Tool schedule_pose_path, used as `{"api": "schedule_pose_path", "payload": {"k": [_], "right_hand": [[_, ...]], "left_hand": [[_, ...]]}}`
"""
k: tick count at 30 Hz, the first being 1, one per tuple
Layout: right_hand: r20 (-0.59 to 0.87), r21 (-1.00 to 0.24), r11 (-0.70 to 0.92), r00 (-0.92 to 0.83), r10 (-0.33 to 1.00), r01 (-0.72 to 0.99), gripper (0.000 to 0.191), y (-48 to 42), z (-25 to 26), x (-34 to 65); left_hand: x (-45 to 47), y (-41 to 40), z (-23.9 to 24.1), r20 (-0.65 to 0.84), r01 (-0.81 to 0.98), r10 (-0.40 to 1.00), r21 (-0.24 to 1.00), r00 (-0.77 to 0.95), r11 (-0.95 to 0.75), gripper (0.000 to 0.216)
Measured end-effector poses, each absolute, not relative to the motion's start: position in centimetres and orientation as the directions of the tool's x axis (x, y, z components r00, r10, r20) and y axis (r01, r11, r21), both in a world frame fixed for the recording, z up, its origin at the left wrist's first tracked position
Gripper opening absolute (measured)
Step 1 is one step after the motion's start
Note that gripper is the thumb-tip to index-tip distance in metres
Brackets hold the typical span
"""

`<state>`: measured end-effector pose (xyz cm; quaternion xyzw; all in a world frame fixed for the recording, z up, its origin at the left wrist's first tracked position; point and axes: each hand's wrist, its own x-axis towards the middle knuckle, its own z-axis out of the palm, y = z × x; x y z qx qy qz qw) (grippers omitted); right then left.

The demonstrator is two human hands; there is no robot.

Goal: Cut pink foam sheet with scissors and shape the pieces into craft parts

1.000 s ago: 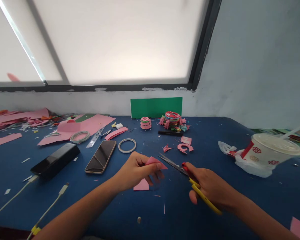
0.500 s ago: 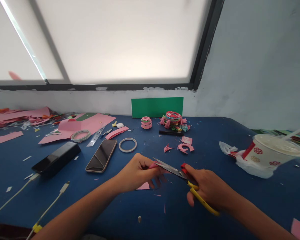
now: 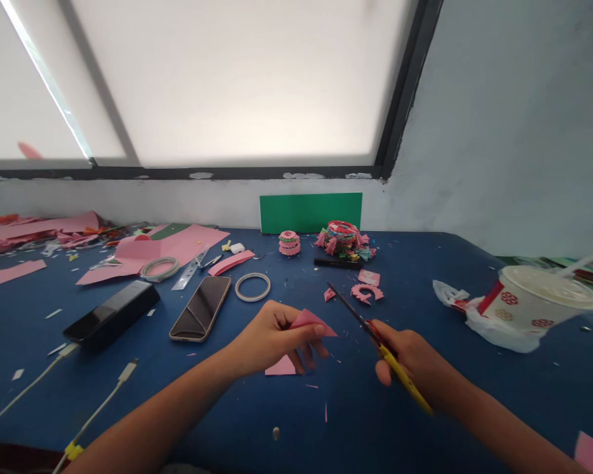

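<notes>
My left hand (image 3: 277, 339) pinches a small folded piece of pink paper (image 3: 309, 320), its pointed corner facing right. In my right hand (image 3: 405, 359) is a pair of scissors (image 3: 358, 316) with red and yellow handles. The blades look closed, point up and to the left, and are apart from the paper. Under my left fingers another pink paper piece (image 3: 281, 366) lies on the table. Beyond the blades are a small folded pink scrap (image 3: 329, 293), a notched pink paper ring (image 3: 367, 293) and a pink square (image 3: 369, 276).
A phone (image 3: 201, 309), a black power bank (image 3: 111, 314) and tape rolls (image 3: 253, 287) lie to the left. Stacked paper rings (image 3: 289, 243) and a colourful paper stack (image 3: 343, 238) stand before a green board (image 3: 311, 212). A lidded cup (image 3: 536, 303) stands right.
The scissors have come away from the pink paper, moving right, and their blades have closed and turned upward. My left hand stays nearly in place, with the paper's cut corner now showing.
</notes>
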<state>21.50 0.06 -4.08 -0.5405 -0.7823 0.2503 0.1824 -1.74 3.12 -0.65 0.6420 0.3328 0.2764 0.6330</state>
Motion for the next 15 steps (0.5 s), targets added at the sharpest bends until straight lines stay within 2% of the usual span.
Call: {"api": "schedule_pose_path", "payload": {"k": [2,8,12,15], "right_hand": [[0.032,-0.639,0.276,-0.334,0.942,0.718,0.011,0.2,-4.1,21.7],[0.005,-0.686,0.245,-0.333,0.943,0.685,0.007,0.7,-4.6,22.0],[0.014,-0.718,0.243,-0.335,0.942,0.652,0.020,0.7,-5.0,22.1],[0.026,-0.800,0.227,-0.347,0.938,0.555,0.036,0.7,-5.7,22.2]], "left_hand": [[-1.6,3.2,-0.7,-0.068,0.065,0.783,0.997,0.618,0.036,0.029],[-1.5,3.4,-0.6,-0.065,0.060,0.764,0.998,0.642,0.035,0.025],[-1.5,3.3,-0.5,-0.102,0.077,0.752,0.995,0.651,0.069,0.025],[-1.5,3.3,-0.4,-0.103,0.097,0.769,0.994,0.631,0.054,0.025]]}}
